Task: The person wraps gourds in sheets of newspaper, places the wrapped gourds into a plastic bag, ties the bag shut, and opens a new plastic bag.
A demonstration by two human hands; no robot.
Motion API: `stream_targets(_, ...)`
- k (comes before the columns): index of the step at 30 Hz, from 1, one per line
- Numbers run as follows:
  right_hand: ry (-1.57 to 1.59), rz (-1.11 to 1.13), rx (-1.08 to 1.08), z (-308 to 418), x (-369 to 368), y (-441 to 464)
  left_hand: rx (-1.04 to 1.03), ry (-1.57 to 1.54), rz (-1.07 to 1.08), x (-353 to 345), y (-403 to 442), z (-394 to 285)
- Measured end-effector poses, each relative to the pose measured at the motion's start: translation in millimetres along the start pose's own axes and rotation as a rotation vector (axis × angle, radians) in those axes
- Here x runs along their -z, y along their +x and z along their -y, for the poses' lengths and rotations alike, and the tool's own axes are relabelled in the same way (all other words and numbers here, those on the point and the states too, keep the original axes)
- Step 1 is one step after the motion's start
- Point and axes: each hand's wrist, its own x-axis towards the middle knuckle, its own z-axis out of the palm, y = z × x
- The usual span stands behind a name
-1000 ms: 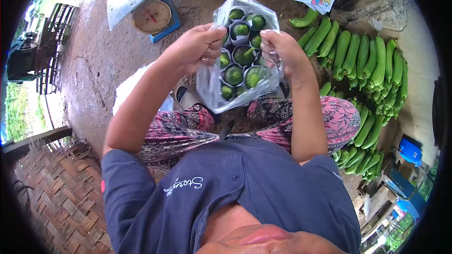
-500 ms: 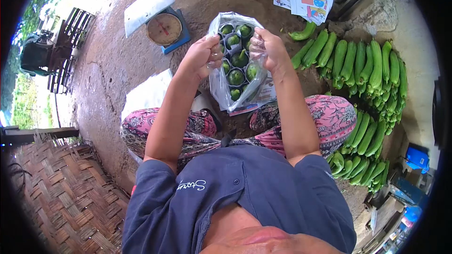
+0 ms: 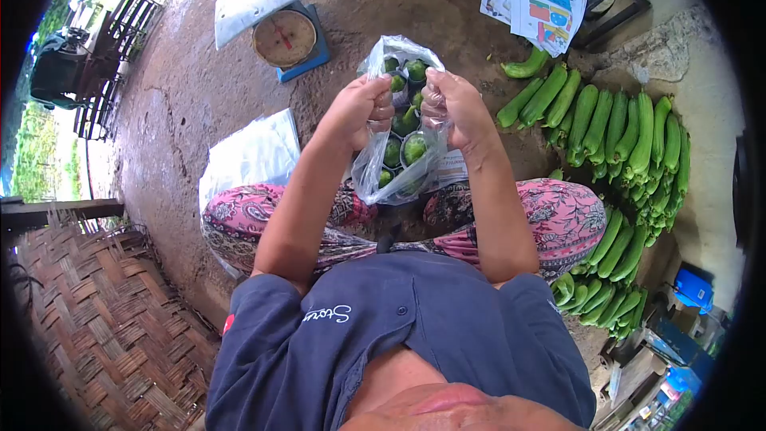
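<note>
Several green vegetables [image 3: 414,148] lie inside a clear, crinkled bag [image 3: 368,172].

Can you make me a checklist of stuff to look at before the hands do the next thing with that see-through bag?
1. Left hand gripping the bag: ok, it is closed on the plastic.
2. Right hand gripping too: ok, it holds the other side.
3. Green vegetables in the bag: ok, you can see them through the plastic.
4. Bag tied shut: not ok, no knot or tie shows.
5. Bottom of the bag free of holes: cannot tell, its underside is hidden.
6. Number on the scale dial: cannot tell, the marks are too small to read.
</note>
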Motion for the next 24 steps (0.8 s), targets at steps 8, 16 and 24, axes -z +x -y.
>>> stream_targets(8,-1.079,-0.059,0.348,2,-9,-1,-0.473,0.892,-0.125,3,19,-10)
stream_targets(16,-1.377,-0.172,0.723,29,-37,-23,-0.451,1.749,-0.019,-33,3,-51)
stream_targets(24,-0.83,0.234,0.437,1,-7,15,-0.604,1.799,-0.091,-47,8,-39)
